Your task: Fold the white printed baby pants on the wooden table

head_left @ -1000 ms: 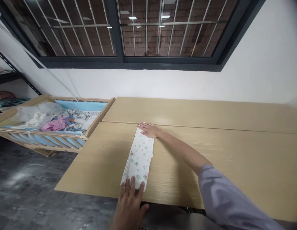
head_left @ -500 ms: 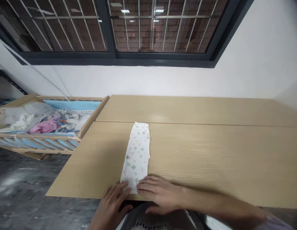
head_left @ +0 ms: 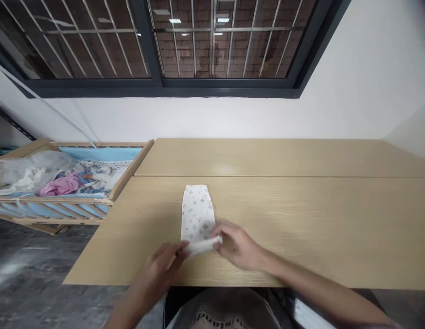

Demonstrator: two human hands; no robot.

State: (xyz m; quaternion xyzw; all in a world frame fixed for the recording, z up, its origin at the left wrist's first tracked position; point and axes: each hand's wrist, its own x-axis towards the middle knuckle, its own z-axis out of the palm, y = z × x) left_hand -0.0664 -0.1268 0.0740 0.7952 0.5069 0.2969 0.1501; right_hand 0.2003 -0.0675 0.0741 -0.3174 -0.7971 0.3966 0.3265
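Observation:
A white cloth (head_left: 197,212) printed with small figures lies on the wooden table (head_left: 301,219), narrow and folded lengthwise. Its near end is lifted and turned over into a thick fold or roll. My left hand (head_left: 162,260) pinches the left end of that fold. At the right end, my right hand (head_left: 241,246) grips it between thumb and fingers. The far part of the cloth rests flat on the tabletop. Whether it is a garment or a plain piece of cloth cannot be told.
To the left stands a wooden crib (head_left: 130,171) with a blue lining, holding a pink cloth (head_left: 63,184), other fabrics and a clear plastic bag (head_left: 37,164). Behind the table are a white wall (head_left: 205,118) and a barred window (head_left: 215,50). The table's front edge is close to my body.
Both hands have moved from lying on the cloth's near end to gripping it. That end is lifted and folded away from me, so the cloth looks shorter.

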